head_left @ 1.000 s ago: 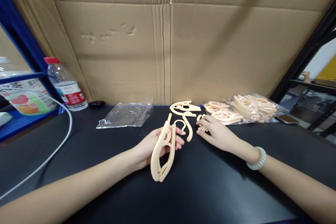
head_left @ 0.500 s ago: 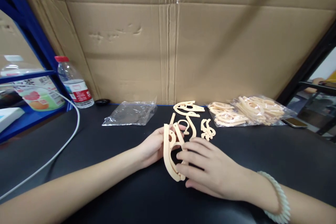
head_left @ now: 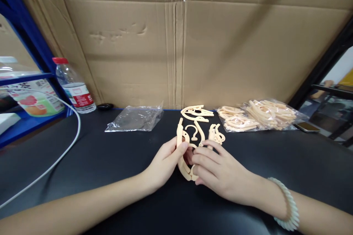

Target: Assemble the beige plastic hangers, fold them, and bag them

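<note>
A beige plastic folding hanger (head_left: 183,167) is held above the black table, its curved end towards me. My left hand (head_left: 164,161) is closed on its left side, thumb on top. The fingers of my right hand (head_left: 224,176) are wrapped round its right side and hide part of it. Just beyond my hands lie a loose beige hook (head_left: 194,132) and a curved hanger arm (head_left: 200,131). Small beige pieces (head_left: 218,134) lie in a heap beyond my right fingers. Farther back is another folded hanger (head_left: 197,112).
Clear bags of beige hanger parts (head_left: 270,114) lie at the back right, near a phone (head_left: 307,127). An empty clear bag (head_left: 134,118) lies back left. A water bottle (head_left: 75,88) stands beside the blue shelf (head_left: 30,123). A white cable (head_left: 64,152) crosses the left side; cardboard (head_left: 124,55) walls the back.
The hanger has turned and shifted slightly away from me. My left thumb has come over its top, and my right fingers have closed round its other side.
</note>
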### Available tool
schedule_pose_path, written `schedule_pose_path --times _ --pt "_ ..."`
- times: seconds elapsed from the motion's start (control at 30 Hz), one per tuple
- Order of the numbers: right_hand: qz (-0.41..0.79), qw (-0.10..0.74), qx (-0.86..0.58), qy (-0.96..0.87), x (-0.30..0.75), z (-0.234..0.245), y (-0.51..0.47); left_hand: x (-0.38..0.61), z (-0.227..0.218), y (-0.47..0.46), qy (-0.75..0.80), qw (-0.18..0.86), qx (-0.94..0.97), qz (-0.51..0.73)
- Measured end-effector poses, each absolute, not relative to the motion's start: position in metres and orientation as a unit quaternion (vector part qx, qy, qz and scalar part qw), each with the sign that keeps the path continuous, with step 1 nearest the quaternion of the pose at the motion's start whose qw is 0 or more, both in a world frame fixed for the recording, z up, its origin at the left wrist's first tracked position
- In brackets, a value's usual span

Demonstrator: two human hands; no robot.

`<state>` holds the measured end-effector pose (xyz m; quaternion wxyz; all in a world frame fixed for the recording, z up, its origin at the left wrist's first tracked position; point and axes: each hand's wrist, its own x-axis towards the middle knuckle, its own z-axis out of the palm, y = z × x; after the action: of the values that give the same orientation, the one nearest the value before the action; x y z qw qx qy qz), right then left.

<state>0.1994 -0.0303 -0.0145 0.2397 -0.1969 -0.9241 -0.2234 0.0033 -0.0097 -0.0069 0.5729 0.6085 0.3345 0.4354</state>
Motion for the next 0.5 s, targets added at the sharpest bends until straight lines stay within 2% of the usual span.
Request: schedule_pose_path --times 0.2,0.5 --pt "-0.247 0.228 -0.273 -0.902 0.2000 -0.0116 -0.0289 -0.0003 -0.0074 -0.0106 0.366 0.470 0.657 0.462" --pt "-0.264 0.233 -0.338 -0.873 0.1993 -0.0152 -0.0231 0.0006 -0.0065 -0.0157 0.365 0.512 0.601 0.493"
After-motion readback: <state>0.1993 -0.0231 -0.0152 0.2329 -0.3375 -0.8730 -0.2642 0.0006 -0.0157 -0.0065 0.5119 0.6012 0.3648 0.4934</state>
